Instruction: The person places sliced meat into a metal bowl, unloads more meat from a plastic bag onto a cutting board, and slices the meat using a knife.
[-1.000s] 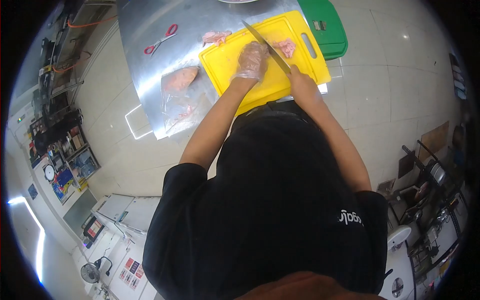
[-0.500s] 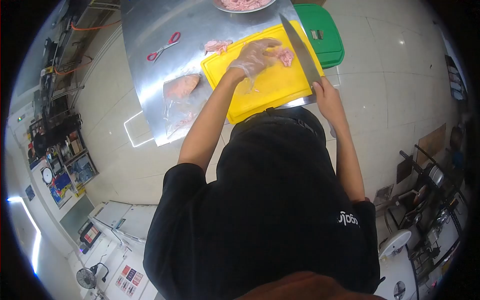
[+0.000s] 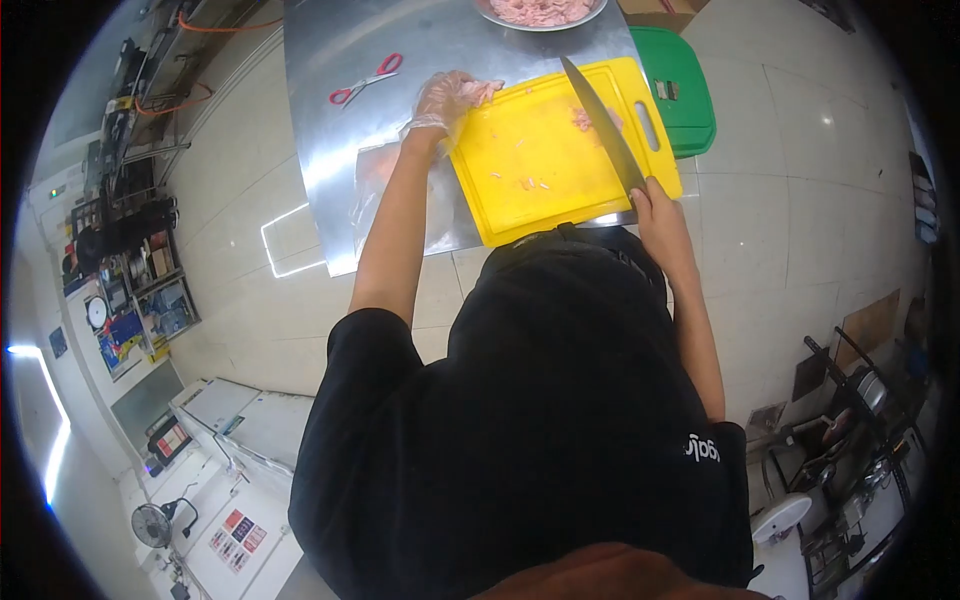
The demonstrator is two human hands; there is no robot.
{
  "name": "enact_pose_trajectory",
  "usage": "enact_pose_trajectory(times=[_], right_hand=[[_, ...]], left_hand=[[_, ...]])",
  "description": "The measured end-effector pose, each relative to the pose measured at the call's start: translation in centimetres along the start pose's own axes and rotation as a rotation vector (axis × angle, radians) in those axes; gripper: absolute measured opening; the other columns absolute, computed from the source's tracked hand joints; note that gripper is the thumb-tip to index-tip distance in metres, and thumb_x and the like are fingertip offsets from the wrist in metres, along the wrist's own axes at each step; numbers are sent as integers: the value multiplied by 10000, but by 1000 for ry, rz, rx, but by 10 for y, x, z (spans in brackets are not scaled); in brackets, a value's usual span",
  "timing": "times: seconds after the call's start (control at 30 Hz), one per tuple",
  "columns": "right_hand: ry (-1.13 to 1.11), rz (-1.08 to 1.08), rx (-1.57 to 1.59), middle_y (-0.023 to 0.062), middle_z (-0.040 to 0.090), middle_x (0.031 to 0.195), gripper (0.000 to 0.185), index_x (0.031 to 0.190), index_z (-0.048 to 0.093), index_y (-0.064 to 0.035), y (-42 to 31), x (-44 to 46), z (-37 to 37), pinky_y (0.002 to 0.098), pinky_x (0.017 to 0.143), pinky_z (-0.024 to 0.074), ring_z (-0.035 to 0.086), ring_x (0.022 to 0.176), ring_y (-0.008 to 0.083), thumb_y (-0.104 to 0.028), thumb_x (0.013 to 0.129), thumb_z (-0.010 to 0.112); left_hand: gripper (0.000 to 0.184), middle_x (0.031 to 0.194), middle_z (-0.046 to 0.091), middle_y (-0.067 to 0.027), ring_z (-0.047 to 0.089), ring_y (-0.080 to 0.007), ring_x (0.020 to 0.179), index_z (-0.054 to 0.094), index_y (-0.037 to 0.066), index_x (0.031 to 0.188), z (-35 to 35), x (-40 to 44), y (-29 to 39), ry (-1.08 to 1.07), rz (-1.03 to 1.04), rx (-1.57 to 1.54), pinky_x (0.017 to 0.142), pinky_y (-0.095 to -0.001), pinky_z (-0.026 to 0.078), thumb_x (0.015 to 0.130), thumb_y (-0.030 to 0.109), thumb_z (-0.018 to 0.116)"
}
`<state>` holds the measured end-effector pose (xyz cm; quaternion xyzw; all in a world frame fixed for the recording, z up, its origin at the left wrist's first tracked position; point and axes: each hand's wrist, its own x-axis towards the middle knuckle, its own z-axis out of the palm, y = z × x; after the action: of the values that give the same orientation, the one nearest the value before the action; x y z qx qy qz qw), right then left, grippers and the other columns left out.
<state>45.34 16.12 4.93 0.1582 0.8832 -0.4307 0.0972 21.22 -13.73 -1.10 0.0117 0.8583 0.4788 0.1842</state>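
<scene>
My left hand (image 3: 440,100), in a clear plastic glove, is at the far left corner of the yellow cutting board (image 3: 540,150). Its fingers are closed around a piece of pale pink raw meat (image 3: 485,91). My right hand (image 3: 660,215), bare, grips a large kitchen knife (image 3: 605,125) by its handle, mostly hidden in the fist. The long blade points away from me over the board's right part. Chopped meat (image 3: 581,119) lies beside the blade, partly behind it. Small scraps are scattered on the board.
Red-handled scissors (image 3: 367,80) lie on the steel table (image 3: 330,140). A metal bowl (image 3: 540,26) of pink meat stands at the back. Beyond the table's right edge is a green lid (image 3: 690,110). Under my left forearm lies a clear plastic bag (image 3: 440,200).
My left hand has moved left from the chopped meat to the piece by the board's corner and closed on it. The knife stays in my right hand; the view has shifted.
</scene>
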Motion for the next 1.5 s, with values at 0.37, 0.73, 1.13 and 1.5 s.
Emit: enact_pose_trajectory(times=[0.37,0.73,1.13,1.5], right_hand=[[-20,-44,-11,349,626,937,270,1065,532,24,-11,2,1,566,758,459,582,943,547,-244,1037,516],[-88,-33,-70,325,649,910,260,1049,538,0,-19,-9,15,569,747,464,609,920,529,-259,1043,509],[-103,35,-422,299,660,839,259,1087,528,-31,-24,-19,29,605,708,462,633,853,515,-280,1058,462],[-106,20,-479,286,663,809,245,1084,519,-26,-28,-18,30,602,704,469,647,825,500,-260,1062,450]], left_hand=[[177,1021,701,-129,648,-253,938,603,106,1125,9,-24,30,-39,219,202,864,-351,505,1014,243,628],[303,1033,731,-178,722,-315,944,494,46,1101,57,-113,34,-51,216,288,785,-415,566,1030,334,556],[247,944,643,-185,605,-387,885,648,71,1033,80,-111,-28,372,442,523,769,-523,459,965,300,587],[223,976,639,-160,590,-380,920,666,87,1006,86,-113,-30,399,458,520,796,-528,435,971,279,557]])
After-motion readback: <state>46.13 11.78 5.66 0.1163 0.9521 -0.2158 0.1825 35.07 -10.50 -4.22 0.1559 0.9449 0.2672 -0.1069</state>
